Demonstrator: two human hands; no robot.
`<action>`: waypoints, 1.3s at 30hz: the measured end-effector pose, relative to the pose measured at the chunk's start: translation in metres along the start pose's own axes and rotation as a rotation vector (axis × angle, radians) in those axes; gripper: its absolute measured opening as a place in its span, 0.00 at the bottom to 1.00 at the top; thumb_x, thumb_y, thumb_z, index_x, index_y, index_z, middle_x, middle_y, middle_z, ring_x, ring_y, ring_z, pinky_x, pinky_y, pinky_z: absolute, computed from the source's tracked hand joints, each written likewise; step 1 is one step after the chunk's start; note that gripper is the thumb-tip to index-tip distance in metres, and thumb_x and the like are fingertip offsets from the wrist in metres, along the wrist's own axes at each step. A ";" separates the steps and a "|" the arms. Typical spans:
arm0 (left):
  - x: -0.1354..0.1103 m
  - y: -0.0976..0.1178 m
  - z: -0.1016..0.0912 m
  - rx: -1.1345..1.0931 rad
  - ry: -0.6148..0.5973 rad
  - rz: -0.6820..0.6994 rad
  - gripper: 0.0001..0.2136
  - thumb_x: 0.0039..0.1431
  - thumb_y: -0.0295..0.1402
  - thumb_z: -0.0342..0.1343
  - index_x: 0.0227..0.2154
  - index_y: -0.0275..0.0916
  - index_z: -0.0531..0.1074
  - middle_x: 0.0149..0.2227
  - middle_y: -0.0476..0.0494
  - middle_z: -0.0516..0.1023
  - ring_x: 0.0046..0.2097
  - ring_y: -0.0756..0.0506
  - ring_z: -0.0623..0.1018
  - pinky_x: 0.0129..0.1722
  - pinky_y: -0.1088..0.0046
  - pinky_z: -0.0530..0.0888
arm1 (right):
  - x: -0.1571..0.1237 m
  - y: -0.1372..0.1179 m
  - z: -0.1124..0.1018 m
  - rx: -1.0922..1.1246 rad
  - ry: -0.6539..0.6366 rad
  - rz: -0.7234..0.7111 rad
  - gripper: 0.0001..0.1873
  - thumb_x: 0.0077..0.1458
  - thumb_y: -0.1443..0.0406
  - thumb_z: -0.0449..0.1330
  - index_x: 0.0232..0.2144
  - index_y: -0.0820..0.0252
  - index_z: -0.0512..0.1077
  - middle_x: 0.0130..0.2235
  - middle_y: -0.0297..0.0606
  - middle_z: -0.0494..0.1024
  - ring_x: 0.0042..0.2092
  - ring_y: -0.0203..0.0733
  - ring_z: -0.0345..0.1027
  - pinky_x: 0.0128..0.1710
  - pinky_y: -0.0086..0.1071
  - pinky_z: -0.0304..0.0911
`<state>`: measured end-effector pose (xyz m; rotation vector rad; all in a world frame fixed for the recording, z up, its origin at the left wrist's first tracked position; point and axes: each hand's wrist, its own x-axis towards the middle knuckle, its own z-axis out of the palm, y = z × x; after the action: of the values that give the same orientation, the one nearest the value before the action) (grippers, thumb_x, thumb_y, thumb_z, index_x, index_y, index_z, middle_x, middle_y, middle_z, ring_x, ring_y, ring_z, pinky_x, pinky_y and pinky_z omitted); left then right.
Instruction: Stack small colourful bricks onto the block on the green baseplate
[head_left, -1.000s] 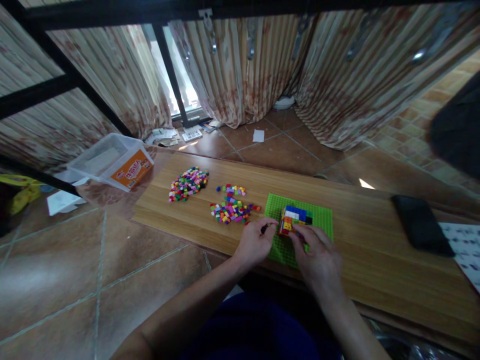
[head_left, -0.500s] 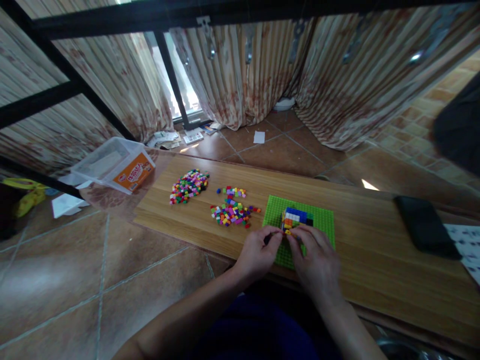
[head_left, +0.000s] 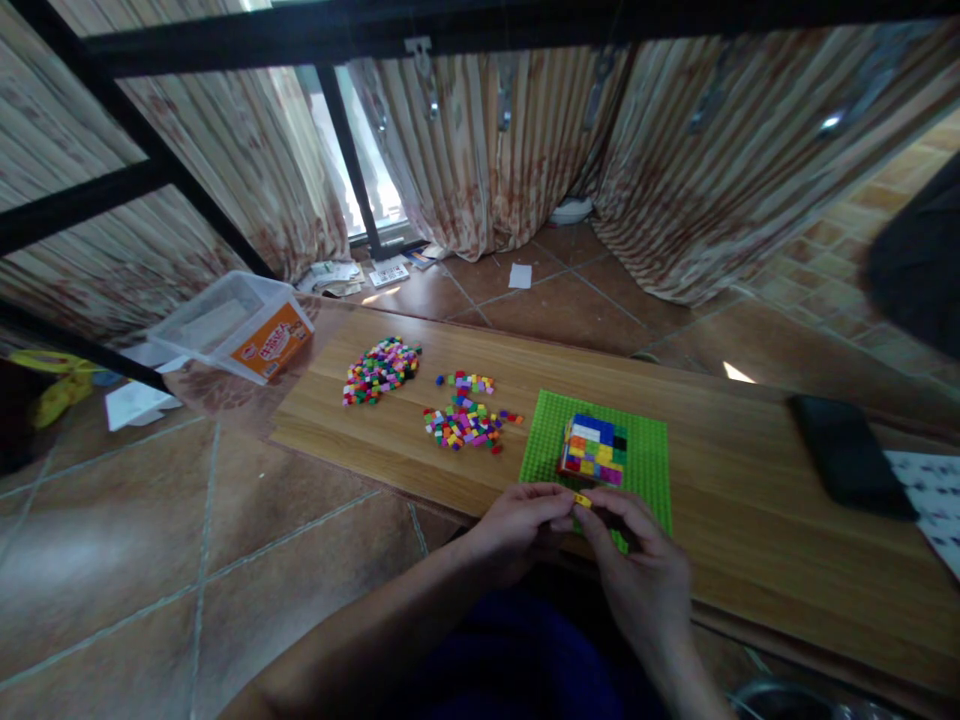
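Observation:
Between the fingertips of both hands is a small yellow toy brick point(head_left: 582, 500). My left hand point(head_left: 525, 525) pinches it from the left, and my right hand point(head_left: 637, 555) pinches it from the right. Both hands are over the near edge of a green studded baseplate point(head_left: 649, 460). On that plate, just beyond my fingers, stands a block built of many-coloured bricks point(head_left: 596, 447), with blue and white at its far side and yellow, orange and magenta nearer me. My fingers are apart from this block.
Loose bricks lie in a larger pile point(head_left: 382, 370) and a smaller pile point(head_left: 465, 425) left of the plate. A clear plastic box point(head_left: 232, 320) with an orange label is at the table's left end. A black phone-like object point(head_left: 847, 455) and a printed sheet point(head_left: 934, 500) lie right.
Both hands have drawn back toward me from the built block, bringing the yellow brick along. The near part of the block now shows.

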<state>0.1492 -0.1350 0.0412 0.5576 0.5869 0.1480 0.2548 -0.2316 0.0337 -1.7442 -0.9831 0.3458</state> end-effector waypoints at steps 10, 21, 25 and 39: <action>0.007 0.002 0.003 0.160 0.203 0.207 0.15 0.51 0.44 0.61 0.30 0.35 0.73 0.17 0.60 0.54 0.18 0.57 0.49 0.19 0.77 0.44 | 0.028 0.010 -0.003 -0.193 0.038 -0.182 0.12 0.60 0.58 0.57 0.39 0.56 0.78 0.40 0.41 0.80 0.41 0.43 0.74 0.43 0.39 0.69; 0.025 -0.002 -0.010 0.642 0.317 0.604 0.13 0.61 0.33 0.50 0.43 0.40 0.78 0.33 0.47 0.79 0.36 0.46 0.75 0.38 0.72 0.71 | 0.041 0.023 0.011 -0.603 0.012 -0.462 0.16 0.64 0.62 0.51 0.42 0.59 0.77 0.40 0.45 0.76 0.42 0.45 0.68 0.41 0.38 0.66; 0.020 -0.002 -0.005 0.775 0.294 0.664 0.15 0.64 0.32 0.47 0.48 0.42 0.76 0.45 0.45 0.80 0.47 0.44 0.77 0.50 0.69 0.71 | 0.042 0.022 0.011 -0.649 0.019 -0.475 0.15 0.64 0.62 0.51 0.43 0.61 0.77 0.41 0.45 0.76 0.42 0.45 0.67 0.41 0.38 0.66; 0.015 -0.010 -0.003 1.006 0.362 0.622 0.19 0.64 0.31 0.46 0.56 0.37 0.69 0.53 0.40 0.77 0.53 0.42 0.76 0.55 0.66 0.71 | 0.025 0.025 0.003 -0.660 0.133 -0.564 0.10 0.59 0.68 0.59 0.43 0.61 0.76 0.40 0.43 0.76 0.41 0.44 0.67 0.41 0.37 0.65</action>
<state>0.1600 -0.1384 0.0265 1.7139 0.8113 0.5617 0.2800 -0.2133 0.0158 -1.9171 -1.5419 -0.5055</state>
